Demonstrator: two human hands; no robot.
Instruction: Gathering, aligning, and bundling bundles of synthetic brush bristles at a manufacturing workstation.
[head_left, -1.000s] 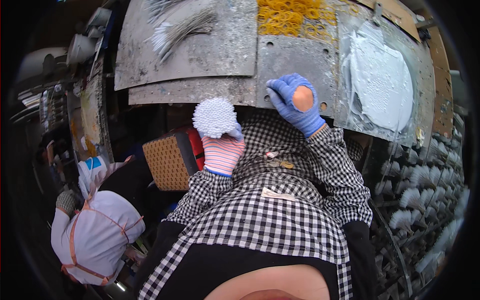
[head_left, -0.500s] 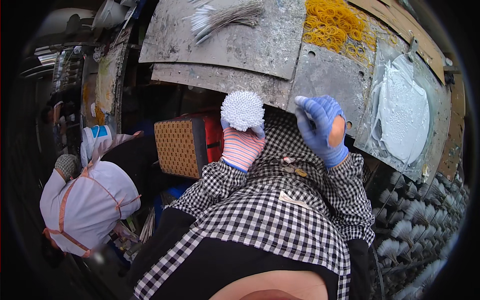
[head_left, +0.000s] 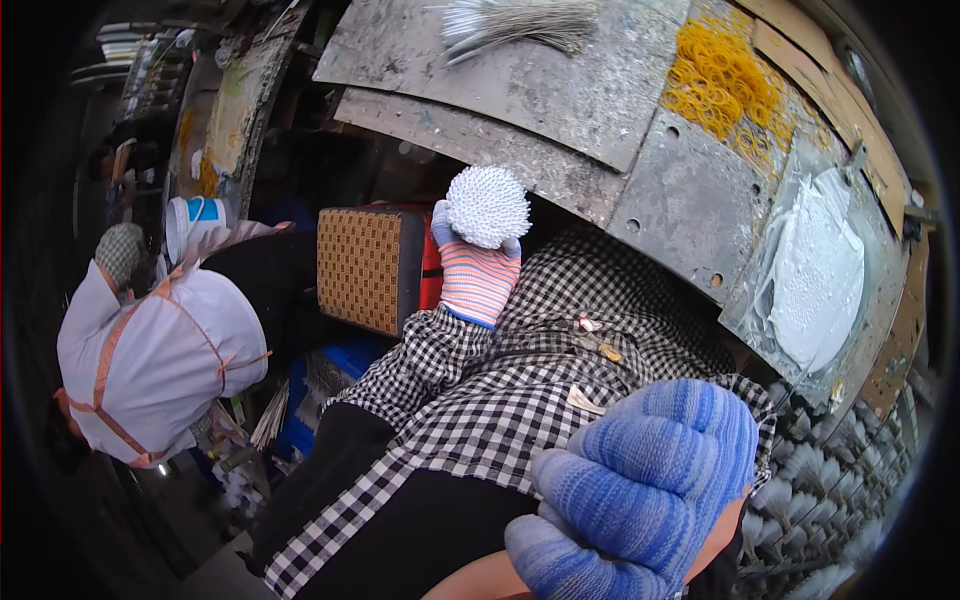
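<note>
My left hand (head_left: 476,268), in an orange-and-white striped glove with bluish fingertips, is closed around a thick round bundle of white-tipped sticks (head_left: 488,206). The white tips face up as a dense disc; the sticks below are hidden by the hand. My right hand (head_left: 640,490), in a blue striped glove, is raised large and close at the lower right, over my checked apron (head_left: 470,440). Its fingers are curled in, and nothing sticks out of them. Bare skin shows near its wrist.
A stained worktable holds loose wire-like sticks (head_left: 520,24), yellow rubber bands (head_left: 722,85) and a slab of white paste (head_left: 818,270). A brown patterned box-shaped seat (head_left: 360,270) stands left. A person in a white garment (head_left: 165,370) bends at far left. Fanned grey bundles (head_left: 810,490) fill the lower right.
My right hand has come from the table edge up close to the camera, fingers curling in. My left hand still holds the bundle. The view has swung, shifting the table to the right.
</note>
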